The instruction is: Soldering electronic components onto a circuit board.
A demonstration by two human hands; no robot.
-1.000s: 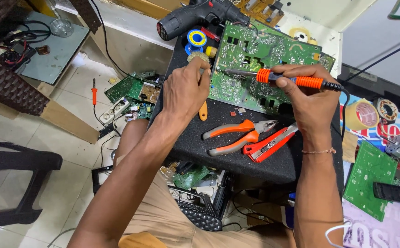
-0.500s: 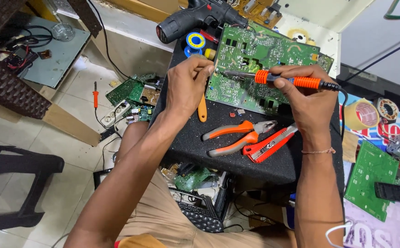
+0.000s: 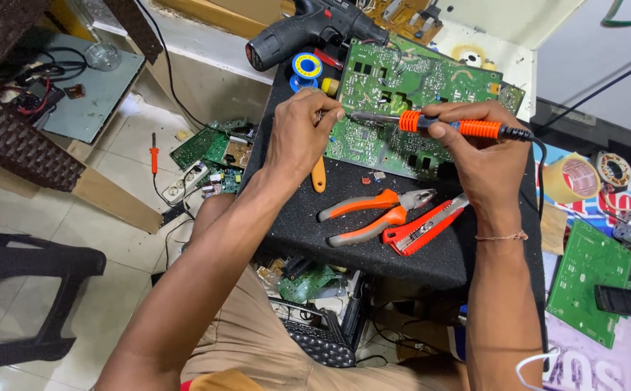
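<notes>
Black foam bench, green circuit board, right hand gripping orange soldering iron

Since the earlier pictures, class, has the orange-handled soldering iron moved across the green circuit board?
No: the orange-handled soldering iron in the right hand keeps its tip near the green circuit board's left edge.

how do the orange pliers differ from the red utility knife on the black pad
The orange pliers have two curved handles ending in grey metal jaws, while the red utility knife is one flat, straight body. The pliers lie nearer the left hand; the knife lies below the right hand, which holds the soldering iron. Both rest untouched on the black pad, angled alike.
</notes>
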